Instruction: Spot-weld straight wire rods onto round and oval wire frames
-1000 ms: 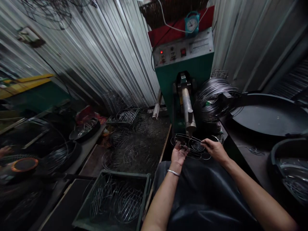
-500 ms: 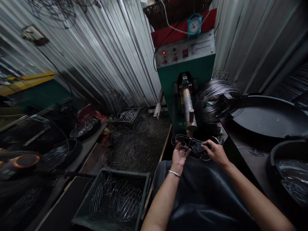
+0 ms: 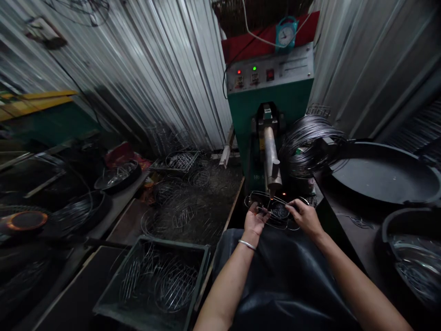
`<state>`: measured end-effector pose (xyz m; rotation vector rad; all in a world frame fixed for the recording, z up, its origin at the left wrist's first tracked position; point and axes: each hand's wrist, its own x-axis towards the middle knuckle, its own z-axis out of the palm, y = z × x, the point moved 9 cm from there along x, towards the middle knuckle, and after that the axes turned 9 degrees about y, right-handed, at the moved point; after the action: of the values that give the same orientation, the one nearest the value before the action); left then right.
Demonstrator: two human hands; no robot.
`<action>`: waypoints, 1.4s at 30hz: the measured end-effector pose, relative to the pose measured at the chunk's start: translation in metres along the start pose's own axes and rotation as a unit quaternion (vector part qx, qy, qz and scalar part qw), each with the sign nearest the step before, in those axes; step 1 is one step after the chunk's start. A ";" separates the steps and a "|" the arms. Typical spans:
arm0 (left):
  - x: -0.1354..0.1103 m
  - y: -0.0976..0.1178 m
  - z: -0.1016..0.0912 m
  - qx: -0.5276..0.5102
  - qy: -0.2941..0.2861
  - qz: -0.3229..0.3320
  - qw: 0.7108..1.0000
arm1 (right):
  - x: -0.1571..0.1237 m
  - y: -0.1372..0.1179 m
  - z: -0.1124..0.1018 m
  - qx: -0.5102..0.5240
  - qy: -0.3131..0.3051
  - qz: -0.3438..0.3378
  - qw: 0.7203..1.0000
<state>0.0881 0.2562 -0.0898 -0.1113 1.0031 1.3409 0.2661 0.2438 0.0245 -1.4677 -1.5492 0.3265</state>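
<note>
A thin metal wire frame (image 3: 278, 224) with curved loops is held level between my two hands, just above my lap. My left hand (image 3: 255, 219), palm turned up, has its fingers closed on the frame's left part. On the right side, my right hand (image 3: 303, 217) pinches the wire between thumb and fingers. The tip of the spot welder's electrode arm (image 3: 271, 154) comes down onto the wire between the hands, where a small orange glow and a spark show. The lower electrode is hard to make out.
The green welding machine (image 3: 237, 110) stands ahead, with a wire coil (image 3: 310, 145) to its right. A large black pan (image 3: 382, 172) and a tub (image 3: 389, 234) sit at right. On the left are a crate (image 3: 138, 248) of wire grids and a dark tray (image 3: 98, 184).
A green lamp has lit on the machine's panel, and an orange glow with a spark has appeared at the electrode tip. Both hands keep hold of the frame. The view has shifted slightly.
</note>
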 end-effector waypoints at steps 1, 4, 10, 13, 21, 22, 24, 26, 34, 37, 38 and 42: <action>-0.002 -0.005 0.001 0.000 -0.015 -0.025 1.000 | 0.000 0.001 -0.001 0.008 -0.003 0.004 1.000; -0.013 -0.012 -0.007 0.029 -0.045 -0.018 0.998 | -0.006 0.011 -0.008 0.062 -0.007 0.023 0.998; -0.050 -0.006 -0.018 0.272 -0.070 0.292 0.914 | -0.038 0.068 -0.021 0.123 -0.020 0.114 0.986; -0.059 -0.013 -0.005 0.311 -0.085 0.356 0.877 | -0.051 0.086 -0.017 0.119 0.019 0.120 0.985; -0.052 -0.025 0.008 0.347 -0.091 0.370 0.857 | -0.066 0.072 -0.019 0.102 0.105 0.029 0.989; -0.053 -0.025 0.008 0.345 -0.093 0.372 0.857 | -0.064 0.070 -0.018 0.099 0.087 0.023 0.991; -0.055 -0.025 0.009 0.338 -0.096 0.383 0.854 | -0.059 0.071 -0.017 0.097 0.053 0.021 0.994; -0.056 -0.024 0.010 0.334 -0.091 0.401 0.848 | -0.055 0.074 -0.014 0.110 0.024 0.028 0.993; -0.051 -0.026 0.017 0.401 -0.132 0.426 0.800 | -0.062 0.062 -0.012 0.158 -0.027 -0.007 0.987; -0.050 -0.020 0.012 0.358 -0.153 0.395 0.832 | -0.059 0.040 -0.012 0.146 -0.061 -0.042 0.986; -0.049 -0.017 0.010 0.341 -0.150 0.381 0.846 | -0.057 0.033 -0.012 0.139 -0.064 -0.052 0.987; -0.041 -0.013 0.007 0.286 -0.146 0.318 0.892 | -0.043 0.010 -0.011 0.104 -0.051 -0.079 0.990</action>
<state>0.1068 0.2262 -0.0645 0.9129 1.1793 1.5163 0.2734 0.2035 0.0039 -1.1749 -1.6476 0.4605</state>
